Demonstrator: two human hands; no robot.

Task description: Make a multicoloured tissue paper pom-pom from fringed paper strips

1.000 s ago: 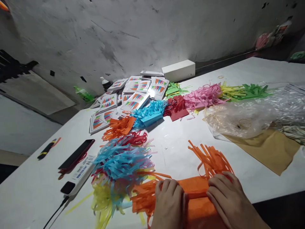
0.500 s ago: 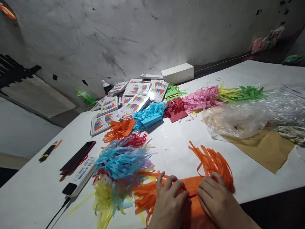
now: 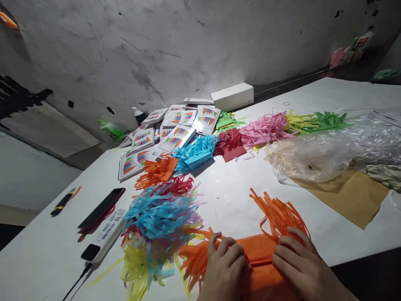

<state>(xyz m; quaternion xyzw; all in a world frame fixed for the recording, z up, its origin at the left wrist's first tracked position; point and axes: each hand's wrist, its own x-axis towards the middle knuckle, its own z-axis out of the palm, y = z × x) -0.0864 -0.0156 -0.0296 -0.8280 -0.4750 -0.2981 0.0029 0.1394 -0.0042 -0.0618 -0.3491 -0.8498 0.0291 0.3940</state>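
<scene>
At the near edge of the white table [image 3: 238, 196], both my hands press on a piece of orange fringed tissue paper [image 3: 260, 251]. My left hand [image 3: 224, 267] lies on its left part, fingers curled over the rolled middle. My right hand [image 3: 300, 267] covers its right part. Orange cut strips [image 3: 278, 213] fan out beyond my right hand, and more strips stick out left of my left hand. A heap of blue, red and yellow fringed paper [image 3: 159, 221] lies just to the left.
Further back lie orange [image 3: 156, 171], blue [image 3: 196, 152], red [image 3: 230, 144], pink [image 3: 265, 127] and green [image 3: 328, 121] fringe bundles, printed cards [image 3: 175, 133] and a white box [image 3: 233, 96]. Clear plastic [image 3: 313, 156] over brown paper [image 3: 347, 194] is at right. A phone [image 3: 102, 207] and power strip [image 3: 105, 234] are at left.
My hands closed together over the orange paper, then spread apart again along its rolled middle. The view shifted slightly.
</scene>
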